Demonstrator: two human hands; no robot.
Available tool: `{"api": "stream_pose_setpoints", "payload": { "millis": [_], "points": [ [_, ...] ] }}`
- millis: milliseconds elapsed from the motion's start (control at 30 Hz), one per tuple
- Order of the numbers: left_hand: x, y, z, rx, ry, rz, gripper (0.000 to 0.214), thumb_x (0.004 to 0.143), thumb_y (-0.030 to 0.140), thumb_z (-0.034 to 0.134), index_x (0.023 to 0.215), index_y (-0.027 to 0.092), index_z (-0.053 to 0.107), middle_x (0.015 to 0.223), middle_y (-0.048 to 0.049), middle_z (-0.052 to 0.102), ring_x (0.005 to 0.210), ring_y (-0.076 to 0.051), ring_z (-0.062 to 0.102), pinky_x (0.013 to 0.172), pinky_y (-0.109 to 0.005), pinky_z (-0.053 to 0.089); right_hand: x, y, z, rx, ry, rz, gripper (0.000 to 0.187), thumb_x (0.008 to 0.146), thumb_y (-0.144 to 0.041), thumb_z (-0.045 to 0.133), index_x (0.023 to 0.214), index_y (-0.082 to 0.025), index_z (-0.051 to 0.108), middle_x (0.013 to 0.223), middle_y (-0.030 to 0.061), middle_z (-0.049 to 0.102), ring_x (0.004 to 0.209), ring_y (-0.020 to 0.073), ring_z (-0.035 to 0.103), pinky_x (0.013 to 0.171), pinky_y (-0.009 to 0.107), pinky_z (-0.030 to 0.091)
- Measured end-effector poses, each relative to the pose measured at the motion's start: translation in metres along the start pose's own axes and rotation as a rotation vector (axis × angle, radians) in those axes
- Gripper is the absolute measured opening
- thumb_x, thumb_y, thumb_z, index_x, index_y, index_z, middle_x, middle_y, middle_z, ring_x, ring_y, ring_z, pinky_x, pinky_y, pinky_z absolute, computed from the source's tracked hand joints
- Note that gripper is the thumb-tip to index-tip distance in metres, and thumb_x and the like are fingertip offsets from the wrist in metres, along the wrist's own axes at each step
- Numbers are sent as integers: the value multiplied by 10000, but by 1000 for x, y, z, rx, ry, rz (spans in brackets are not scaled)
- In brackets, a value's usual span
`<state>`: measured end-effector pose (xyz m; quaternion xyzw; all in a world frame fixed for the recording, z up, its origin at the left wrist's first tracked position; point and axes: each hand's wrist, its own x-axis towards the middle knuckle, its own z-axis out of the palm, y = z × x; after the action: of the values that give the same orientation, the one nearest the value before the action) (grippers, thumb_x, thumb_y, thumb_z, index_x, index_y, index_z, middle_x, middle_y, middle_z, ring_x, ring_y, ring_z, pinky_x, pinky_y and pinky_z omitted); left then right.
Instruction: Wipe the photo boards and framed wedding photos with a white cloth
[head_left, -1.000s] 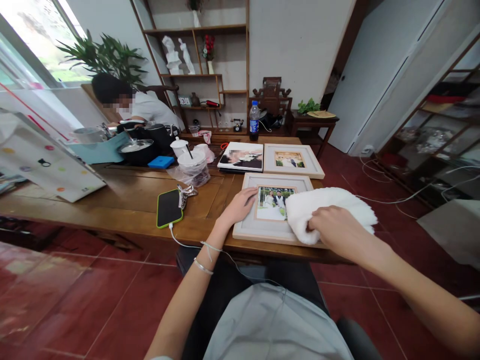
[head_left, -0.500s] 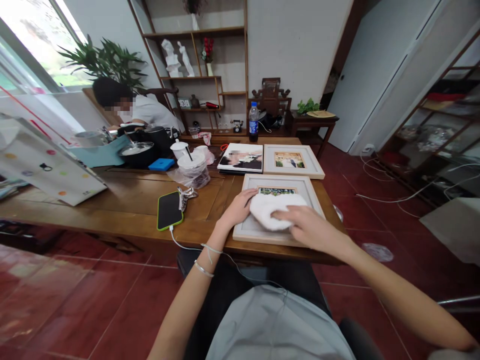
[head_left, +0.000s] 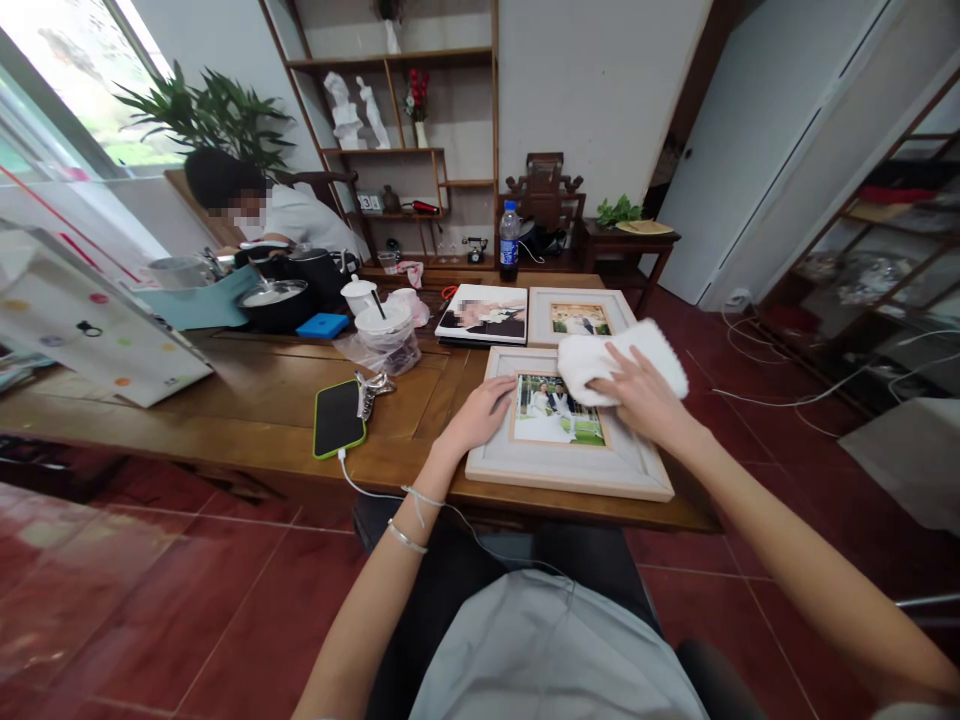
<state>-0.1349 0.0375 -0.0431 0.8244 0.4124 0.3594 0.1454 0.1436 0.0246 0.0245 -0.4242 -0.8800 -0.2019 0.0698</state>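
Note:
A light wooden picture frame [head_left: 540, 463] with a wedding photo [head_left: 555, 415] behind its mat lies flat near the table's front edge. My left hand [head_left: 480, 412] rests on the left side of this frame, open, its fingers lying along the border. A fluffy white cloth [head_left: 586, 362] is in my right hand [head_left: 643, 398], pressed over the frame's upper right part and sticking out past it. The cloth hides that corner and part of the photo. Just behind lies a second frame [head_left: 545, 302], partly covered by the cloth.
Left of the frames are a photo book [head_left: 481, 312], a lidded cup in a plastic bag [head_left: 384, 335], a charging phone [head_left: 337, 420] with its cable, and a blue box [head_left: 322, 326]. A bottle [head_left: 509, 242] stands behind. Another person [head_left: 300, 215] sits at the far left.
My right hand has moved the cloth from the middle of the near frame up and to the right, uncovering most of the photo. My left hand has stayed in place.

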Motion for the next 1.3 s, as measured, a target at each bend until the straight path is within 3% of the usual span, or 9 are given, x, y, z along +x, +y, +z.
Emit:
{"api": "stream_pose_setpoints", "payload": {
  "millis": [167, 367, 500, 600, 700, 833, 1033, 1167, 1300],
  "points": [
    [1, 0, 0, -1, -7, 7, 338, 899, 191, 432, 1202, 126, 567, 1285, -120, 562, 1221, -218, 494, 1077, -411, 360, 2, -18, 4, 49, -144, 19, 561, 668, 15, 431, 1168, -177, 599, 1058, 116, 655, 1180, 307, 466, 972, 456, 316],
    [2, 2, 0, -5, -14, 0, 337, 899, 189, 434, 1198, 123, 574, 1287, -123, 561, 1220, -220, 496, 1079, -406, 358, -22, -60, -48, 133, -328, -20, 581, 687, -9, 410, 1205, -223, 566, 911, 106, 660, 800, 244, 606, 676, 317, 374],
    [2, 4, -2, -6, -21, -10, 340, 899, 189, 434, 1197, 109, 575, 1284, -132, 562, 1217, -222, 499, 1077, -401, 361, -41, -80, -79, 208, -409, -22, 610, 685, -35, 415, 1239, -262, 536, 909, 83, 661, 799, 244, 603, 671, 312, 360],
    [1, 5, -2, 1, -24, -10, 343, 901, 190, 431, 1204, 108, 570, 1286, -129, 561, 1219, -220, 496, 1077, -399, 360, -44, -80, -86, 269, -438, -25, 638, 663, -48, 434, 1242, -298, 526, 874, 60, 660, 819, 241, 603, 683, 306, 368],
    [1, 4, -1, 7, -23, -4, 342, 902, 193, 431, 1208, 123, 567, 1288, -118, 562, 1219, -217, 496, 1075, -406, 362, -39, -70, -70, 279, -402, 4, 662, 663, -56, 447, 1271, -311, 501, 908, 58, 656, 832, 234, 606, 695, 302, 389],
    [1, 2, -1, 7, -13, 12, 332, 898, 198, 441, 1194, 136, 579, 1277, -116, 571, 1210, -219, 506, 1065, -417, 373, -23, -46, -28, 193, -230, 24, 685, 629, 6, 438, 1251, -263, 534, 1211, 104, 573, 1094, 258, 532, 893, 363, 376],
    [2, 2, -2, 7, -10, 10, 326, 893, 205, 454, 1184, 148, 591, 1268, -116, 579, 1206, -224, 512, 1060, -423, 377, 17, -1, 19, 79, -22, 130, 639, 666, 16, 417, 1250, -219, 524, 1212, 123, 566, 1170, 283, 461, 993, 459, 292],
    [2, 1, -1, 13, -19, -6, 335, 896, 207, 447, 1192, 132, 586, 1277, -119, 571, 1218, -221, 500, 1070, -404, 367, 35, 8, 28, 36, -25, 173, 616, 695, 9, 398, 1262, -202, 513, 1071, 127, 621, 1127, 307, 459, 918, 448, 333],
    [1, 0, -1, 11, -22, 2, 345, 898, 198, 436, 1208, 133, 574, 1286, -115, 564, 1225, -216, 493, 1074, -403, 364, 30, -10, 16, 25, -122, 97, 618, 695, 30, 368, 1245, -201, 529, 991, 123, 637, 1022, 296, 500, 835, 404, 349]
  ]
}}
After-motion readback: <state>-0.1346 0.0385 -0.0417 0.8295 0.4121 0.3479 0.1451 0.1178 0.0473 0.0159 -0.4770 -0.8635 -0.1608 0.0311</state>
